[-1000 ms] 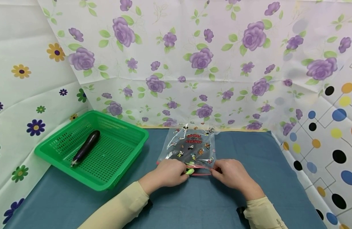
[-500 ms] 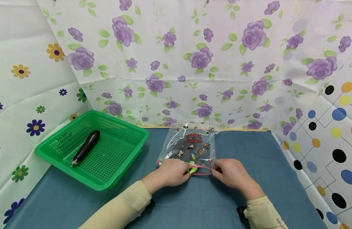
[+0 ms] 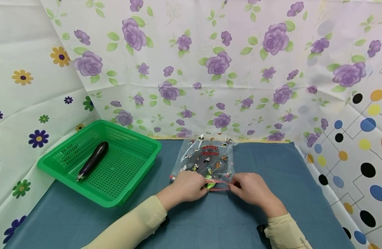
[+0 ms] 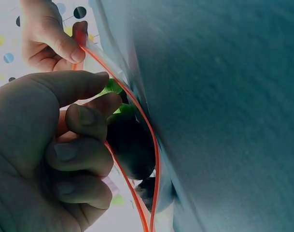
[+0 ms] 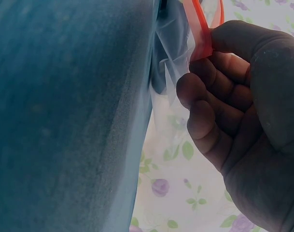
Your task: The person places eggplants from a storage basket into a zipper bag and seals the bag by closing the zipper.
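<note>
Right grip: right hand (image 3: pixel 248 186) pinches the bag (image 3: pixel 206 160) at its 4 o'clock corner, thumb against the red strips; probably chosen to anchor one end of the mouth.
Left grip: left hand (image 3: pixel 186 186) at the bag's 7 o'clock, over the mouth, fingers bent, thumb and fingertips right by a green piece (image 3: pixel 210 185). Whether it is grasping that piece or the bag's rim: cannot tell.
Mouth: at 6 o'clock, facing the person; the red strips (image 4: pixel 157 154) bow apart in the left wrist view, likely because the corner is held.
Green piece: in the mouth, between the strips. A dark rounded thing (image 4: pixel 130 150) shows next to it; one object or two, cannot tell.
Bag body: flat on the desk (image 3: pixel 271 162), far end towards 12 o'clock near the flowered cloth (image 3: pixel 240 20); the desk presumably bears the weight, so the hands need only manage the mouth.
Basket: green basket (image 3: pixel 119 173) at the bag's 9 o'clock, well apart; likely leaves elbow room yet remains reachable.
Eggplant: eggplant (image 3: pixel 94 159) lies inside the basket, stem at 7 o'clock, rounded end at 1; the walls should check rolling.
</note>
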The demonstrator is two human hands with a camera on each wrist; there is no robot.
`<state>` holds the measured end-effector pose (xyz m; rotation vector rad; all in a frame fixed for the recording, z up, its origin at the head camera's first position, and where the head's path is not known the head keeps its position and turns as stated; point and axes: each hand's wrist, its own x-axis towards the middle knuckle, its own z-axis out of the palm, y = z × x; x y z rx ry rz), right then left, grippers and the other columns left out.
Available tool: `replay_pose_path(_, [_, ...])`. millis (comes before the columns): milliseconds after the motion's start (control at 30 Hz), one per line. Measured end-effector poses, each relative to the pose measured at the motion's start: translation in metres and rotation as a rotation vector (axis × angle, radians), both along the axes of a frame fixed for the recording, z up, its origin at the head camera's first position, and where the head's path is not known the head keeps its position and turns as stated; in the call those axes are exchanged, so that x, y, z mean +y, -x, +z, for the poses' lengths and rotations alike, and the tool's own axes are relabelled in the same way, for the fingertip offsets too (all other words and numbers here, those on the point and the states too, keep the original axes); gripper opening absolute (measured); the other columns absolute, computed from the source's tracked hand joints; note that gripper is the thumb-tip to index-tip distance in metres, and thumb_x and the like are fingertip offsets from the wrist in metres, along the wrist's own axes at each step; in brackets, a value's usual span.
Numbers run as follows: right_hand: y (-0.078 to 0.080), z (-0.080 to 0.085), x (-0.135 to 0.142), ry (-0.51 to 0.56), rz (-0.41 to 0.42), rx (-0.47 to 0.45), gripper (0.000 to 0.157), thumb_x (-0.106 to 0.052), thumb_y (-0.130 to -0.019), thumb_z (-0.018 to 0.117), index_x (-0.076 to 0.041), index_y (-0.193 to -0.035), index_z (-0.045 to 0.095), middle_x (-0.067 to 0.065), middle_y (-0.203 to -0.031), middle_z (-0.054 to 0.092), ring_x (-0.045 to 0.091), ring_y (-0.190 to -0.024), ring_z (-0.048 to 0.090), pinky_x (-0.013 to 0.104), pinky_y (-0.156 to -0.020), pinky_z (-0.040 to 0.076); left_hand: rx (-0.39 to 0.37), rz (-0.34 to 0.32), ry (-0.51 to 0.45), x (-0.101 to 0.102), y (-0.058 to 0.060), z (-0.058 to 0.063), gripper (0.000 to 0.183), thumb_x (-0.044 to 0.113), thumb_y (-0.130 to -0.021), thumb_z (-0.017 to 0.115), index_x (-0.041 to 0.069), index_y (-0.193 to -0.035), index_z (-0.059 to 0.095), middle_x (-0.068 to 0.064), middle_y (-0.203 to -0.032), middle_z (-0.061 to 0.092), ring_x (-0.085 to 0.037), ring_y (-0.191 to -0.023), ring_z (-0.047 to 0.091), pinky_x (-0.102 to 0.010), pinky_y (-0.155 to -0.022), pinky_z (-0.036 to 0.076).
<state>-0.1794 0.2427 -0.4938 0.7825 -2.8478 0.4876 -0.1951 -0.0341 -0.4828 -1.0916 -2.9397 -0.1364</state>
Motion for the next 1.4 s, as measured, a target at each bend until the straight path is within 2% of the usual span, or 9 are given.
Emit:
replay_pose_path(267, [0.000,-0.001,0.000,0.000,0.003,0.003,0.023,-0.021,-0.100,0.085,-0.027,-0.082,0.072,-0.018,-0.070,0.057,-0.003,-0.057,0.044,0.029,-0.056,0.042,0.020,0.056,-0.001,0.004,0.002,-0.001,0.038,0.041,-0.106,0.074,0.027,-0.072,0.067,0.008,-0.060,0.053,-0.013,-0.051,0.050,-0.037,-0.045,0.040])
replay_pose_path(533, [0.000,-0.001,-0.001,0.000,0.004,-0.005,0.023,-0.023,-0.101,0.084,-0.028,-0.082,0.072,-0.018,-0.070,0.057,-0.003,-0.057,0.044,0.029,-0.056,0.042,0.076,0.103,-0.008,0.006,0.003,-0.004,0.050,0.042,-0.104,0.076,0.026,-0.060,0.058,0.006,-0.058,0.054,-0.017,-0.052,0.055,-0.040,-0.044,0.041])
replay_pose_path(800, [0.001,0.000,0.000,-0.003,0.001,-0.008,0.023,-0.023,-0.101,0.084,-0.028,-0.082,0.072,-0.018,-0.070,0.057,-0.003,-0.057,0.045,0.029,-0.056,0.042,0.102,0.134,0.018,0.009,0.004,-0.006,0.054,0.047,-0.105,0.075,0.026,-0.058,0.057,0.006,-0.057,0.054,-0.017,-0.052,0.056,-0.039,-0.044,0.043])
replay_pose_path(1167, [0.000,-0.001,-0.001,-0.013,0.003,-0.005,0.023,-0.023,-0.101,0.084,-0.027,-0.082,0.072,-0.018,-0.071,0.057,-0.003,-0.057,0.044,0.029,-0.056,0.041,0.013,0.139,-0.010,-0.007,0.002,0.001,0.056,0.057,-0.104,0.074,0.028,-0.059,0.058,0.009,-0.056,0.051,-0.013,-0.052,0.051,-0.038,-0.045,0.039])
replay_pose_path(1400, [0.000,0.000,-0.001,-0.011,0.004,-0.005,0.024,-0.023,-0.101,0.084,-0.028,-0.082,0.071,-0.018,-0.070,0.056,-0.003,-0.056,0.044,0.029,-0.056,0.041,0.012,0.146,-0.086,-0.020,-0.002,0.011,0.058,0.057,-0.106,0.073,0.029,-0.059,0.053,0.011,-0.051,0.042,-0.010,-0.047,0.044,-0.032,-0.045,0.027])
